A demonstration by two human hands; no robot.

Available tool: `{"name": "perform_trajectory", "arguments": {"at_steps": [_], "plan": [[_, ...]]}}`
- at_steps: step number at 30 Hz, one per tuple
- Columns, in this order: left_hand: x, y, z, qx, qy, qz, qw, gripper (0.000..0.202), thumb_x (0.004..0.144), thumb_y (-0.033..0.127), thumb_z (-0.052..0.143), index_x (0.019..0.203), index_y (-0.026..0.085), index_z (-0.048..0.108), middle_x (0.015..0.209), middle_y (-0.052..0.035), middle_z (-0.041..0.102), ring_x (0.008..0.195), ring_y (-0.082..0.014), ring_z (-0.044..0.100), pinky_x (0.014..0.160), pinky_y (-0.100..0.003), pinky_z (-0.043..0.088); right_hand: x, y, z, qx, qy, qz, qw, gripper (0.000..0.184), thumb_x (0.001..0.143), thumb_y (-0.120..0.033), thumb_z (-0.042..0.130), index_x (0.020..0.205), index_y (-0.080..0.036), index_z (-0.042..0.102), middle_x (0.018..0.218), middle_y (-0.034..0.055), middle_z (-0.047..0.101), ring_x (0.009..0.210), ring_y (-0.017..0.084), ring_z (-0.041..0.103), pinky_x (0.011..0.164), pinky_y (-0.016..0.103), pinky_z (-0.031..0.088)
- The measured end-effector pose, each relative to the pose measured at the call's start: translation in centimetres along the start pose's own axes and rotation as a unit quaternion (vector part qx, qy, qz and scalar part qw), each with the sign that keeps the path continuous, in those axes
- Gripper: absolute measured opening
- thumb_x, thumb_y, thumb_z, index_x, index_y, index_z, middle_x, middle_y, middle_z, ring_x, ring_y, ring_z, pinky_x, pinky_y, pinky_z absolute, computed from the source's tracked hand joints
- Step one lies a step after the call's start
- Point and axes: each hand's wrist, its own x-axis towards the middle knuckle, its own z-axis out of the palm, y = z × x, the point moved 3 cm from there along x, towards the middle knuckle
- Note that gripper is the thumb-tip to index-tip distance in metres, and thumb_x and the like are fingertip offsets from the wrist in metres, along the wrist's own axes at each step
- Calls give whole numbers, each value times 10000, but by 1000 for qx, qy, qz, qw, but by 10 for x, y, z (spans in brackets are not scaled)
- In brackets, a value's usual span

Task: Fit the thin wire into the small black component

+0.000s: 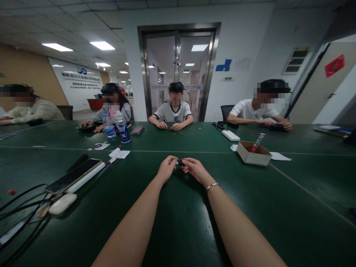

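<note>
A small black object with a silvery end (180,162) is held level between my two hands, just above the green table (178,230). It resembles a USB stick, but its kind is too small to make out for certain. My left hand (167,169) pinches the silvery end between thumb and fingers. The black end sits in the closed fingers of my right hand (197,170), which has a silver bracelet (213,186) at its wrist. My fingers cover parts of the object.
To the left lie a phone (75,175), a white case (62,204) and black cables (25,207). Bottles (122,128) and paper slips (119,153) are farther back. An open cardboard box (253,157) holding a tube and a white power bank (230,135) are at right. Several people sit around the table.
</note>
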Motion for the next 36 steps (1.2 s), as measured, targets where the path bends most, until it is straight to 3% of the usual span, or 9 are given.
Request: {"name": "perform_trajectory", "arguments": {"at_steps": [5,9,20,36], "plan": [[1,-1,0,1,-6,-3,1000,319,839,428,439,949,166,585,637,11,524,481,-92,420,450,-198,317,1,0,0,2,-3,2,1000,280,703,-260,808,880,-110,652,673,69,644,551,113,578,469,186,469],[2,-2,0,-7,-9,1,1000,260,795,337,512,982,174,588,697,4,543,541,-94,464,472,-187,344,1,1,0,3,-3,1,1000,287,696,-259,814,878,-107,653,668,71,644,549,113,576,462,186,469],[5,-9,1,-20,-14,6,1000,320,835,432,462,943,162,595,632,13,515,482,-86,422,440,-185,315,3,2,0,4,7,2,1000,282,695,-249,812,870,-102,647,633,60,642,513,104,572,451,177,467],[4,-6,1,-2,-1,11,1000,207,803,274,539,970,173,608,806,-25,575,590,-100,496,469,-182,373,1,0,1,-1,3,5,1000,226,741,-225,778,879,-93,656,642,69,647,528,104,578,465,169,470]]}}
